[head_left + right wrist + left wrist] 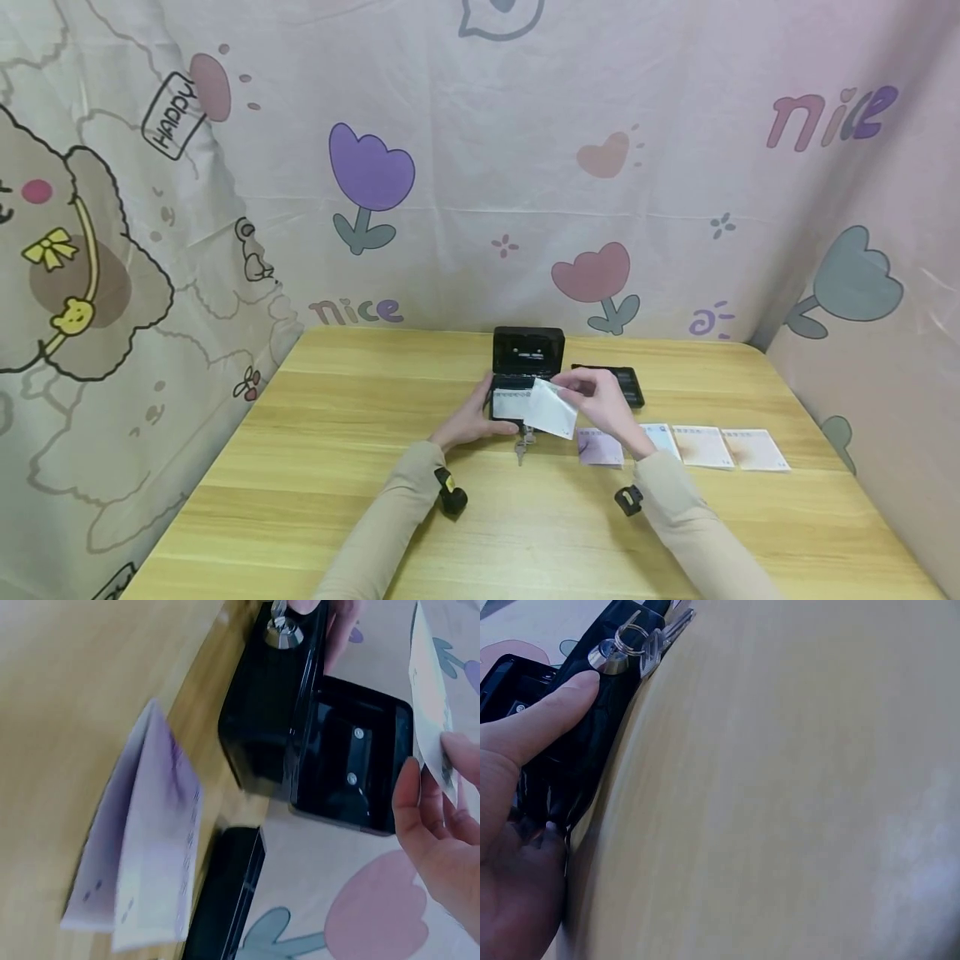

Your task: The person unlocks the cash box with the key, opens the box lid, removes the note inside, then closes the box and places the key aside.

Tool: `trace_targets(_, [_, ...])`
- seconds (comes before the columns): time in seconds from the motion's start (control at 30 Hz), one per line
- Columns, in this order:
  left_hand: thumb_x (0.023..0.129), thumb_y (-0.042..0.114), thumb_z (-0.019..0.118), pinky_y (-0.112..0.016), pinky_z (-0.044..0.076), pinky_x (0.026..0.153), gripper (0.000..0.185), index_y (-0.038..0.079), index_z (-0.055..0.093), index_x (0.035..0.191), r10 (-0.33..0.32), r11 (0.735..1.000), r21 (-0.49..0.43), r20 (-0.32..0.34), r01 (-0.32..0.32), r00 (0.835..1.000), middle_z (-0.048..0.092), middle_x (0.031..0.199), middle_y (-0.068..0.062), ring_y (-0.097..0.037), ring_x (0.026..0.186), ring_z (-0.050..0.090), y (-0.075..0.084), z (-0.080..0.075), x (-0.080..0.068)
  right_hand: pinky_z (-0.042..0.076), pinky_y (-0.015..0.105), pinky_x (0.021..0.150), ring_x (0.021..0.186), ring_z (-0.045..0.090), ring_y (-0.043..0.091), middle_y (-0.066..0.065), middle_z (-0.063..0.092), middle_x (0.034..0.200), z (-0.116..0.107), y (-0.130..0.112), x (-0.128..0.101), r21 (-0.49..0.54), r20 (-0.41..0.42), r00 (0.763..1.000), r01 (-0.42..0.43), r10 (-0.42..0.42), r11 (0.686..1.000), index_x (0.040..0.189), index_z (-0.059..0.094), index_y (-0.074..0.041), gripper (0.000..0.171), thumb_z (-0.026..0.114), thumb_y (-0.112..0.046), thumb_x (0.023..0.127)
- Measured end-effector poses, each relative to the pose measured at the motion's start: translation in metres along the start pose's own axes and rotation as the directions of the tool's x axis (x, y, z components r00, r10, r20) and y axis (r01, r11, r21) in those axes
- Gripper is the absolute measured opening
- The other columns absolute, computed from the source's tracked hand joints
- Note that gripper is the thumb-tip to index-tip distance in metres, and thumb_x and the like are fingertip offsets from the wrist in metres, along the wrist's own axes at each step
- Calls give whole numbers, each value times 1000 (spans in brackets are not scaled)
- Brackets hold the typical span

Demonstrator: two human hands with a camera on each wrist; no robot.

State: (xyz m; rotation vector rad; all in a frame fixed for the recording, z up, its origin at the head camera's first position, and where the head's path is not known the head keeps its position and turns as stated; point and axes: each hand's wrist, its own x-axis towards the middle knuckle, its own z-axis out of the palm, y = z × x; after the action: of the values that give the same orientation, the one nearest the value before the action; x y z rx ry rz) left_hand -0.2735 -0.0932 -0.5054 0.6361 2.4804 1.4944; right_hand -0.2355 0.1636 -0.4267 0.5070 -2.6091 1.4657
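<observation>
A black cash box (pixel 528 340) stands on the table with its lid raised. My left hand (pixel 471 422) grips its left side, the thumb lying along the front wall beside the silver lock (pixel 609 658). Keys (pixel 521 452) on a ring hang from that lock. A pale paper (pixel 510 404) lies inside the box. Over the box's right part, my right hand (pixel 600 404) pinches a tilted whitish folded paper (pixel 551 410) between thumb and fingers. In the right wrist view this paper (pixel 429 697) appears nearly edge-on, in front of the wall cloth.
Behind my right hand lies a black compartment tray (pixel 632 388). To the right, folded papers sit in a row: a lilac one (pixel 600 448), a light blue one (pixel 663 440) partly behind my wrist, and two cream ones (pixel 702 447). A printed cloth (pixel 465 167) hangs behind the table.
</observation>
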Motion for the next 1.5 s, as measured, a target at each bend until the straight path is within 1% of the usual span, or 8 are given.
trace_targets(0.1, [79, 27, 86, -57, 13, 128, 120, 6, 3, 162, -10, 1000, 14, 1, 10, 1000, 7, 170, -19, -38, 157, 11, 1, 0, 0, 55, 19, 76, 91, 70, 18, 15, 76, 112, -5, 2, -7, -16, 12, 1000, 3, -3, 1000, 109, 76, -6, 19, 69, -3, 91])
trace_targets(0.33, [79, 28, 86, -55, 13, 128, 119, 6, 3, 162, -24, 1000, 16, 1, 24, 1000, 5, 170, -19, -37, 157, 11, 1, 0, -2, 56, 18, 77, 90, 71, 13, 17, 76, 107, -15, 11, -21, -55, 41, 997, 74, -72, 996, 107, 76, -1, 19, 70, 0, 89])
trace_targets(0.43, [79, 28, 86, -55, 12, 129, 120, 5, 3, 162, -32, 999, 11, 4, 32, 999, 4, 170, -20, -37, 158, 10, 1, -1, -2, 56, 19, 79, 91, 70, 12, 16, 77, 106, -19, 14, -28, -57, 69, 994, 89, -85, 994, 107, 76, -3, 19, 70, 1, 89])
trace_targets(0.67, [80, 27, 85, -54, 10, 129, 119, 2, 3, 162, -45, 999, 21, 7, 45, 999, 2, 170, -21, -37, 158, 6, 1, 0, -1, 58, 20, 80, 89, 65, 8, 15, 75, 106, -32, 23, -46, -59, 162, 985, 66, -55, 996, 111, 73, 0, 22, 69, 0, 89])
trace_targets(0.9, [80, 27, 85, -54, 11, 129, 119, 5, 2, 162, -45, 999, 8, 6, 45, 999, 3, 170, -19, -36, 158, 8, 1, 0, -2, 60, 22, 77, 84, 62, 2, 11, 74, 95, -39, 33, -60, -57, 237, 970, 78, -62, 995, 113, 72, 3, 25, 70, 0, 88])
trace_targets(1.13, [80, 28, 86, -54, 11, 129, 120, 5, 2, 162, -49, 999, -3, 8, 49, 999, 3, 170, -19, -36, 158, 8, 1, 0, -2, 59, 22, 74, 80, 60, 0, 8, 74, 90, -43, 40, -68, -91, 279, 959, 85, -57, 992, 96, 74, -3, 12, 71, 2, 85])
trace_targets(1.27, [79, 28, 86, -54, 10, 129, 120, 5, 2, 162, -53, 999, -3, 7, 53, 999, 3, 170, -19, -36, 158, 8, 1, 0, -2, 58, 21, 73, 79, 60, 0, 6, 72, 89, -44, 44, -72, -116, 294, 955, 82, -45, 990, 95, 74, -3, 13, 72, 1, 83])
trace_targets(1.5, [80, 29, 86, -55, 11, 129, 120, 5, 2, 162, -55, 998, 5, 8, 55, 998, 3, 170, -19, -36, 158, 7, -1, 0, -2, 56, 19, 73, 78, 59, 0, 2, 71, 87, -44, 49, -76, -175, 318, 948, 39, 19, 984, 93, 74, -7, 13, 73, -1, 81])
